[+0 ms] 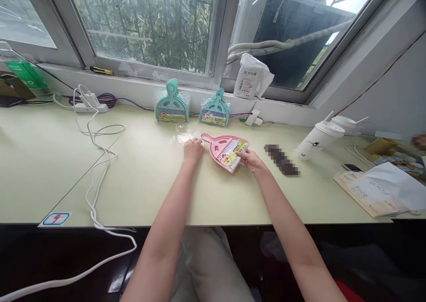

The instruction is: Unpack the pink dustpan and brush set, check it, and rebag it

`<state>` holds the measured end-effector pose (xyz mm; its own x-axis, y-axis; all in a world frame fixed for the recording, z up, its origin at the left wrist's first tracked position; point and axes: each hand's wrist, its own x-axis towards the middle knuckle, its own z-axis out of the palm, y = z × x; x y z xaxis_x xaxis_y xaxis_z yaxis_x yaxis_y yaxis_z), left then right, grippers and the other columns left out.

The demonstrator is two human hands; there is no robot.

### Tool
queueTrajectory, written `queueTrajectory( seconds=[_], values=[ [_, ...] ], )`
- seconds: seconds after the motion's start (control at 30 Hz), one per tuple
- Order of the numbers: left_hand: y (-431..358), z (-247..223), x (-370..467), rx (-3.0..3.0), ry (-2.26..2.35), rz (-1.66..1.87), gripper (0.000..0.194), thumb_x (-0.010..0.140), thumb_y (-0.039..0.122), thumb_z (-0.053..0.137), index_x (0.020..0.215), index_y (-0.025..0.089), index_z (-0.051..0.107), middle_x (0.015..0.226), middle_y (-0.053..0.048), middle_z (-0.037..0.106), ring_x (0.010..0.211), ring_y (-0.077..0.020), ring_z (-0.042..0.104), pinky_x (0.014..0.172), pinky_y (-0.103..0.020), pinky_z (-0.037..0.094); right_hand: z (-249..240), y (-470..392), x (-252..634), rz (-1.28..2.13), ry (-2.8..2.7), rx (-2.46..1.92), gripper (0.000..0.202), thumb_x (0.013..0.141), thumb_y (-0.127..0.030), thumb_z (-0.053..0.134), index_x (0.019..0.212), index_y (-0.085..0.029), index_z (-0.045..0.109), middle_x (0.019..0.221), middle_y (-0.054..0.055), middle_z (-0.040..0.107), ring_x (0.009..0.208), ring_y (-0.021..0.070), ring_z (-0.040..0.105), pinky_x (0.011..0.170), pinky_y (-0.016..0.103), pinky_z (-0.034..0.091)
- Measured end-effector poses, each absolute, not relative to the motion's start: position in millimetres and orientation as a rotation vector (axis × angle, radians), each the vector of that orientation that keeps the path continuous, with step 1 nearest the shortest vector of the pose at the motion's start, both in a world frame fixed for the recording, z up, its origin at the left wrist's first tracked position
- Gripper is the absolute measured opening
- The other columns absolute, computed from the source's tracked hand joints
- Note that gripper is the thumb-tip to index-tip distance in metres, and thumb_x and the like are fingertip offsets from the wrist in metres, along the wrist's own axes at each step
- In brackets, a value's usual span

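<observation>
My right hand (pixel 252 160) grips the lower right edge of a pink dustpan (pixel 216 144), its thumb on top of the printed label card (pixel 235 150). A small brush with pale bristles lies nested in the dustpan, whose handle points to the upper left. Beside that handle, my left hand (pixel 193 150) has its fingers curled at the edge of a crumpled clear plastic bag (pixel 182 135). Farther back, two teal dustpan sets (pixel 172 100) (pixel 215 108) in clear wrapping lean upright against the wall under the window.
White cups with straws (pixel 317 139), a pixelated dark strip (pixel 282 160) and paper bags (pixel 379 189) are on the right. A white cable (pixel 95 169) runs from a power strip (pixel 91 107) over the table's front edge. A screwdriver (pixel 101 71) and a wrapped package (pixel 251 78) rest on the sill.
</observation>
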<state>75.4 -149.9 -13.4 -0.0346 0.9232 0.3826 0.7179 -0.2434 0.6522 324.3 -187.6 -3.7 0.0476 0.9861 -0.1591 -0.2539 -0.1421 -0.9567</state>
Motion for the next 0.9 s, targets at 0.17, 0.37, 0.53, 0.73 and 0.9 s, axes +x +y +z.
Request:
queueTrajectory(
  seconds=[0.17, 0.37, 0.53, 0.73, 0.9],
  values=[
    [-148, -14, 73, 1.762, 1.771, 1.169, 0.025, 0.076, -0.001, 0.053, 0.06, 0.019, 0.056, 0.076, -0.011, 0.054, 0.106, -0.0319, 0.056, 0.102, -0.047, 0.039, -5, -181, 327, 1.318, -0.832, -1.237, 0.023, 0.066, -0.001, 0.076, 0.082, -0.013, 0.066, 0.085, 0.006, 0.075, 0.076, 0.0195, 0.073, 0.065, 0.027, 0.064],
    [-150, -9, 76, 1.721, 1.704, 1.261, 0.034, 0.072, -0.006, 0.052, 0.051, 0.02, 0.044, 0.07, -0.008, 0.047, 0.108, -0.0311, 0.054, 0.106, -0.046, 0.038, -7, -179, 327, 1.342, -0.811, -1.192, 0.03, 0.064, 0.0, 0.077, 0.088, -0.015, 0.067, 0.087, 0.007, 0.075, 0.086, 0.0232, 0.073, 0.076, 0.035, 0.064],
    [-156, -3, 76, 1.841, 1.691, 1.242, 0.029, 0.075, -0.004, 0.053, 0.057, 0.019, 0.051, 0.082, -0.012, 0.055, 0.108, -0.0312, 0.055, 0.103, -0.045, 0.04, -2, -187, 322, 1.427, -0.941, -1.13, 0.03, 0.065, -0.002, 0.077, 0.091, -0.014, 0.068, 0.092, 0.009, 0.075, 0.087, 0.0239, 0.073, 0.077, 0.037, 0.063],
    [-161, 2, 78, 1.831, 1.438, 1.445, 0.031, 0.077, -0.003, 0.048, 0.086, 0.02, 0.066, 0.105, -0.012, 0.063, 0.12, -0.0271, 0.05, 0.111, -0.041, 0.034, -1, -186, 320, 1.309, -0.858, -1.166, 0.026, 0.065, -0.002, 0.077, 0.087, -0.014, 0.067, 0.091, 0.008, 0.075, 0.089, 0.0232, 0.073, 0.082, 0.037, 0.062],
    [-160, 4, 86, 1.764, 1.293, 1.51, 0.029, 0.076, 0.002, 0.054, 0.088, 0.023, 0.07, 0.11, -0.01, 0.066, 0.126, -0.0286, 0.048, 0.118, -0.046, 0.022, 1, -186, 316, 1.234, -0.814, -1.125, 0.028, 0.064, -0.004, 0.079, 0.086, -0.015, 0.066, 0.094, 0.007, 0.075, 0.092, 0.0236, 0.072, 0.084, 0.038, 0.062]
  ],
)
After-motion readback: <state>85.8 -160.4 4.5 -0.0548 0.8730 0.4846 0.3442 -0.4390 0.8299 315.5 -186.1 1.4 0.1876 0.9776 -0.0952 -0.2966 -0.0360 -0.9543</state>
